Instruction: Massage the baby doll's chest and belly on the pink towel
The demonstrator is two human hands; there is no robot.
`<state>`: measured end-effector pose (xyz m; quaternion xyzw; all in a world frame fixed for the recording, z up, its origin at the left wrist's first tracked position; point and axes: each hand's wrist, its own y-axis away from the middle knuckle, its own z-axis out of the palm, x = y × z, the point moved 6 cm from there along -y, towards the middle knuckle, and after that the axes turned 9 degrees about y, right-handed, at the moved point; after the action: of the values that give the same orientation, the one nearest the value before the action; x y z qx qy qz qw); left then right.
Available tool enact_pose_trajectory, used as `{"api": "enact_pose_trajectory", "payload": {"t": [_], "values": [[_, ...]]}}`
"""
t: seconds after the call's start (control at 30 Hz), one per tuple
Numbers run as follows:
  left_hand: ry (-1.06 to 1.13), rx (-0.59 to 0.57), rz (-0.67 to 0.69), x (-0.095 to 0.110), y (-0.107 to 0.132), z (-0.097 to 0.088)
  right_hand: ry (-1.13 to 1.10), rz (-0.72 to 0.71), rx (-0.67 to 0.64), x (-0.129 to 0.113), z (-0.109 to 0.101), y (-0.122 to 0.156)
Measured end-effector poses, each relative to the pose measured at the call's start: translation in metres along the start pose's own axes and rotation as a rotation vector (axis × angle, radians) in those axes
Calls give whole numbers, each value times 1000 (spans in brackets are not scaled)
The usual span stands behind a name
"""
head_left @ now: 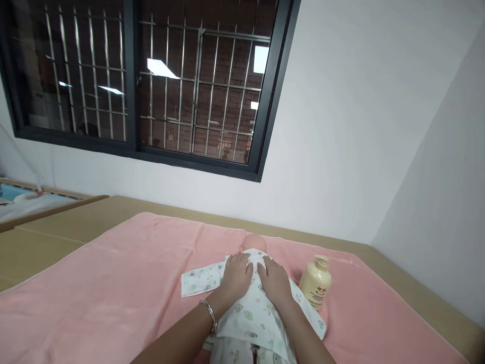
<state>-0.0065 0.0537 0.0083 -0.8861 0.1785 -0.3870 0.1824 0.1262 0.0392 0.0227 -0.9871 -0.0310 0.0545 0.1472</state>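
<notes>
A baby doll [254,243] lies on its back on a pink towel [125,283], dressed in a white printed garment [250,318]. My left hand [237,275] rests flat on the doll's chest, fingers together and stretched toward the head; a silver bracelet [209,314] circles that wrist. My right hand [276,281] lies flat beside it on the garment, fingers extended. Neither hand grips anything. One sleeve [200,279] of the garment spreads out to the left on the towel.
A cream pump bottle [316,287] stands on the towel just right of the doll. The towel covers a tan surface [68,227] against a white wall [341,126]. A dark barred window [151,81] fills the upper left. A wooden-framed cot [34,202] is at far left.
</notes>
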Motion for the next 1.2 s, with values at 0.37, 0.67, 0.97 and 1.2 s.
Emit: {"api": "enact_pose_trajectory", "payload": {"t": [0.37, 0.67, 0.97, 1.2], "values": [[65, 91, -30, -3, 5, -1, -107, 40, 72, 3, 0, 0], [9, 58, -68, -3, 3, 2, -214, 56, 103, 10, 2, 0], [-14, -25, -57, 0, 0, -2, 30, 62, -56, -1, 1, 1], [-60, 6, -44, 8, 7, -6, 124, 104, -119, -15, -21, 17]]}}
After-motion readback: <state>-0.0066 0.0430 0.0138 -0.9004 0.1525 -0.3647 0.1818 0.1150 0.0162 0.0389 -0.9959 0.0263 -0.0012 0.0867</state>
